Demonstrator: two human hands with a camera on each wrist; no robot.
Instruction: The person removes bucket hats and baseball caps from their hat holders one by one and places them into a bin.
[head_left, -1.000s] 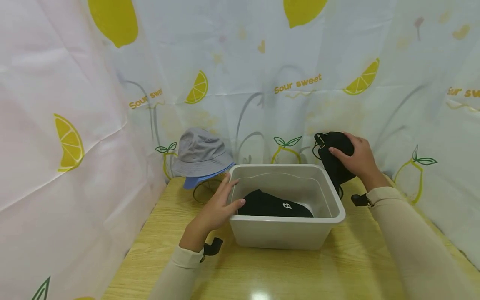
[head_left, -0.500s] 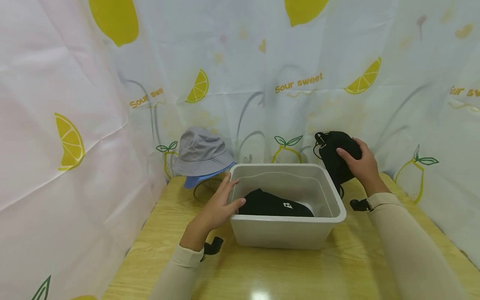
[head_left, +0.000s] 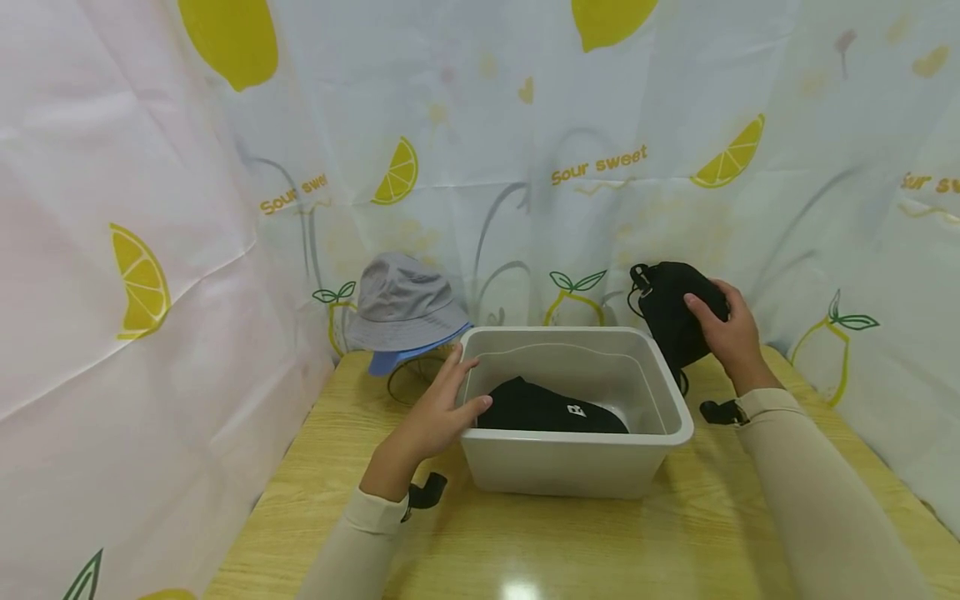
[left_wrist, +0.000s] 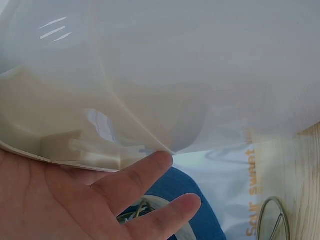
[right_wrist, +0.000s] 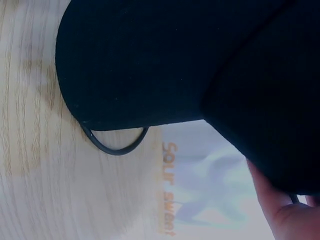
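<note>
Left hand [head_left: 427, 414]: reaching forward from a cream sleeve [head_left: 351, 550], resting at the left rim of the bin [head_left: 562, 467], thumb crossing the rim, fingers lying straight and slightly spread along the outer side. Right hand [head_left: 733, 333]: reaching farther forward from the other sleeve [head_left: 817, 492], turning inward; its thumb is pressing the near face of the held black cap [head_left: 671, 308], fingers pinching it from behind, mostly hidden.

Counted, left to right:
- Grey bucket hat, one [head_left: 405, 304]: sitting atop the blue hat.
- Blue hat, one [head_left: 386, 363]: showing below the grey brim.
- Wire stand, one [head_left: 389, 387]: standing beneath these.
- Bin, one, pale: standing on the wooden bench [head_left: 330, 483].
- Black cap with white letter, one [head_left: 540, 407]: lying inside the bin, toward its left.
- Held black cap, one: tilting beside the bin's far right corner, buckle facing left.
- Dark wire loop, one [right_wrist: 116, 152]: protruding beyond that cap's edge.
- Lemon-printed curtain [head_left: 480, 108]: hanging behind.
</note>
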